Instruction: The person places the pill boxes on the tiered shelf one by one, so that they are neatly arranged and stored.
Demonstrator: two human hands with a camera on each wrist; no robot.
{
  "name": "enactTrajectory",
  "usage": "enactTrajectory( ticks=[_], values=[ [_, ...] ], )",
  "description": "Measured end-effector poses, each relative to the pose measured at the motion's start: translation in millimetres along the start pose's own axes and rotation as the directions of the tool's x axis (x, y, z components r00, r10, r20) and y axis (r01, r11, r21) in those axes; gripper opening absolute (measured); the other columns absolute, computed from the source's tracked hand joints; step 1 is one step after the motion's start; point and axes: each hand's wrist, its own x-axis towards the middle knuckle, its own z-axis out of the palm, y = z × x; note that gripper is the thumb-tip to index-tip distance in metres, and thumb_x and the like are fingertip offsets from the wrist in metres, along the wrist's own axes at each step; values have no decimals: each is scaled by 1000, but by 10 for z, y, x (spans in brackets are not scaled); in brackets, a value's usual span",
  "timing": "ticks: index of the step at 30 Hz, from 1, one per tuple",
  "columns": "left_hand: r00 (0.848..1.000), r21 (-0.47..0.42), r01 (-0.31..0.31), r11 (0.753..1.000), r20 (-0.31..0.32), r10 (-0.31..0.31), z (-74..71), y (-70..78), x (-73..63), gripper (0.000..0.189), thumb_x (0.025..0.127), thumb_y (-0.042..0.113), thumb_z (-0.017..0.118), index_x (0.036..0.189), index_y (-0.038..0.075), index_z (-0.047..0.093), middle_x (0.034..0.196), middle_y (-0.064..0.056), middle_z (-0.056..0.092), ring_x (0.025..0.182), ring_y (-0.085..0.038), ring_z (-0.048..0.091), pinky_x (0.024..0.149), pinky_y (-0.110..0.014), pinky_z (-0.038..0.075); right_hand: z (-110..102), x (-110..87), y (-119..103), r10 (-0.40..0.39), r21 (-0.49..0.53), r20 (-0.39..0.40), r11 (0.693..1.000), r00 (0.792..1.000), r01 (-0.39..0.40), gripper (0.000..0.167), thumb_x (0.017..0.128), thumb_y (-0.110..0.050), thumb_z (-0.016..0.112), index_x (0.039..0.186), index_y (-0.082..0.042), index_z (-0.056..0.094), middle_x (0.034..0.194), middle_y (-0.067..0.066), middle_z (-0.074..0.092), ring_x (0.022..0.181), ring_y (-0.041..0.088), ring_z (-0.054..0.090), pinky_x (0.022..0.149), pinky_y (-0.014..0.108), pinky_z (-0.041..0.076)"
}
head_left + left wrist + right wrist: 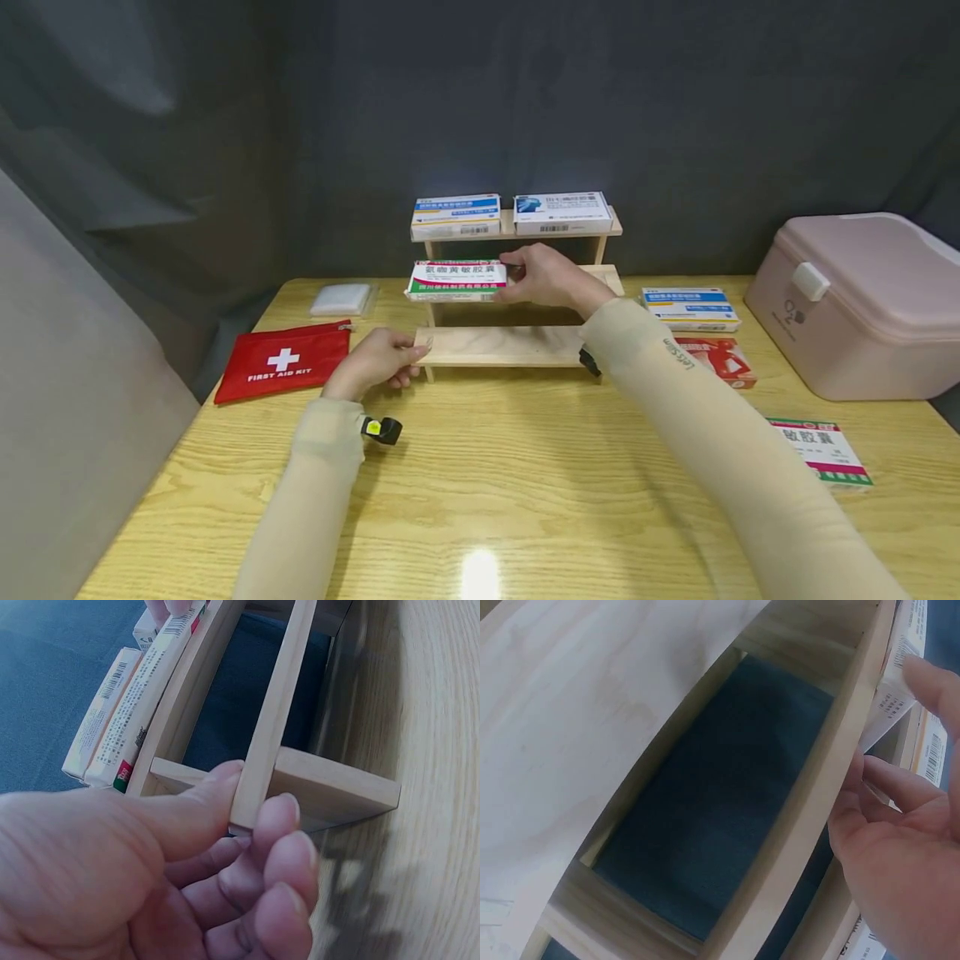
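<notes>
Head cam: R hand (551, 279) clamped on R end of a white/red/green med box (459, 282), thumb low, forefinger high. Box is over L half of mid shelf (606, 279) on a 3-tier wooden rack (525, 346), approx level, printed face fwd. L hand (378, 362) clamped on L end of btm shelf (480, 350). Top tier carries 2 boxes: blue/yellow box (455, 215) L, white box (562, 212) R. Rack stands on worktop (450, 500). IMO keep L grip firm but light: it braces the rack; lifting would tip it.

L wrist cam: L thumb on 1 face of shelf end, fingers on the other. Med box lies along mid shelf's edge, R fingertips at far end. Can't tell if whole base is seated; I'd check that before letting go.

R wrist cam: R thumb at box end, other fingers bent in close to shelf edge. Tight clearance, so I'd open thumb 1st, then back fingers out straight w/o dragging box or knocking the tier above.
</notes>
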Motion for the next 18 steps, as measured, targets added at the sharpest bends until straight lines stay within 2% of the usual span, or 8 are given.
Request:
enactTrajectory(
  ticks=[6,13,15,18],
  values=[
    [1000,-2,-4,1000,10,4,9,-33,27,26,97,28,65,103,3,67,84,-14,67,62,-18,59,60,-28,51,15,-4,8,-7,-1,8,1000,1000,7,81,81,-33,82,146,-2,45,105,10,58,93,20,49,83,34,39],
    [999,7,-31,999,17,31,17,-33,45,26,98,28,64,95,2,66,84,-17,67,61,-20,59,59,-28,51,27,-36,28,-35,-21,10,999,999,35,85,83,-35,81,149,-1,39,90,10,50,75,18,45,74,35,38],
    [999,7,-34,999,21,34,16,-23,32,26,98,27,64,95,1,66,83,-17,66,61,-20,59,59,-28,51,12,-72,12,-31,-32,6,999,1000,31,86,84,-36,80,150,-1,38,100,10,57,79,17,49,79,34,42],
    [999,-1,-29,1000,24,29,12,-4,14,25,98,26,64,95,1,65,82,-17,66,61,-20,59,59,-28,51,-30,-143,-22,-22,-61,0,998,1000,22,85,85,-38,78,150,-2,38,129,13,58,96,19,59,92,36,46]
  ],
)
